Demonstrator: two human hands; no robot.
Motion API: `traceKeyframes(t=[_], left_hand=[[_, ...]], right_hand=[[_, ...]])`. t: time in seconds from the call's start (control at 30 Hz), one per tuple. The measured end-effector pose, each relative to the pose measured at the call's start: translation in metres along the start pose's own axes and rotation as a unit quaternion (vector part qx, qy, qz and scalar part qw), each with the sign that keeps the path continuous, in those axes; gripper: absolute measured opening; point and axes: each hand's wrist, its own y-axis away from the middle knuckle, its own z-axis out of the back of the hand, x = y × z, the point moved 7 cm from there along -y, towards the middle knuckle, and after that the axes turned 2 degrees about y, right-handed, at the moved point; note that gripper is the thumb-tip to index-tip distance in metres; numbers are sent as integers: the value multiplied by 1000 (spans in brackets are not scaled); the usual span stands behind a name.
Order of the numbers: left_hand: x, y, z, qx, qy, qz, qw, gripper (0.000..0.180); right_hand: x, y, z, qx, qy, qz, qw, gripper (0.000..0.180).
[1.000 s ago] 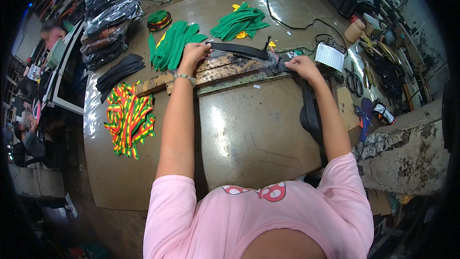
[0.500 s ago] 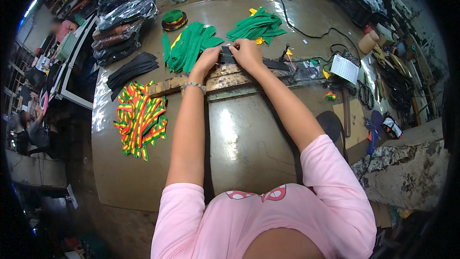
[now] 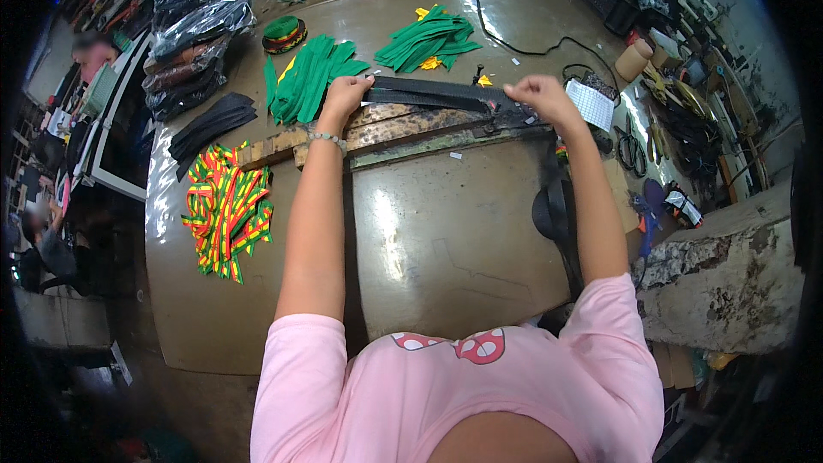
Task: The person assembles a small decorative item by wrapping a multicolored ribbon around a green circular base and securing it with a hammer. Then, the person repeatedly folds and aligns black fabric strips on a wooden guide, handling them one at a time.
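A long black strip [image 3: 433, 88] is stretched left to right between my two hands, just above a worn wooden bar [image 3: 377, 131]. My left hand [image 3: 345, 97] pinches its left end beside a fan of green strips [image 3: 310, 77]. At the opposite end, the fingers of my right hand [image 3: 543, 98] are closed on the strip, with the grid-marked white paper [image 3: 591, 106] just beyond. Another black strip lies below the stretched one, partly covered by it.
Red, yellow and green ribbons [image 3: 225, 214] lie at left, near black strips [image 3: 213, 124]. Beyond are a green roll [image 3: 284, 34] and more green strips [image 3: 427, 39]. A dark cord [image 3: 489, 27] crosses the table. Scissors [image 3: 631, 153] lie at right; plastic-wrapped stacks [image 3: 193, 30] stand far left.
My hands were close together over the wooden bar. Now the right has moved far to the right and the left slightly left, with the black strip drawn out between them. The view has shifted.
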Motion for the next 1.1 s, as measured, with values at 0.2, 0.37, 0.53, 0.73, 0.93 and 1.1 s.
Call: traceKeyframes(t=[0.2,0.37,0.53,0.73,0.93,1.1], left_hand=[[2,-5,-2,-5,10,-13,1000,36],[2,-8,-2,-16,-62,-48,997,38],[-12,6,0,-3,23,-102,994,32],[-9,22,0,123,20,2,992,22],[-14,17,5,47,121,1,992,26],[-10,12,1,28,51,-32,998,28]], right_hand=[[-53,23,-34,36,-122,-137,982,31],[-46,10,-24,126,-49,-150,979,33],[64,-14,8,-157,339,90,923,27],[142,-54,-122,-83,59,169,980,25],[107,-66,-161,-85,114,89,986,22],[118,-62,-143,-38,162,101,981,28]])
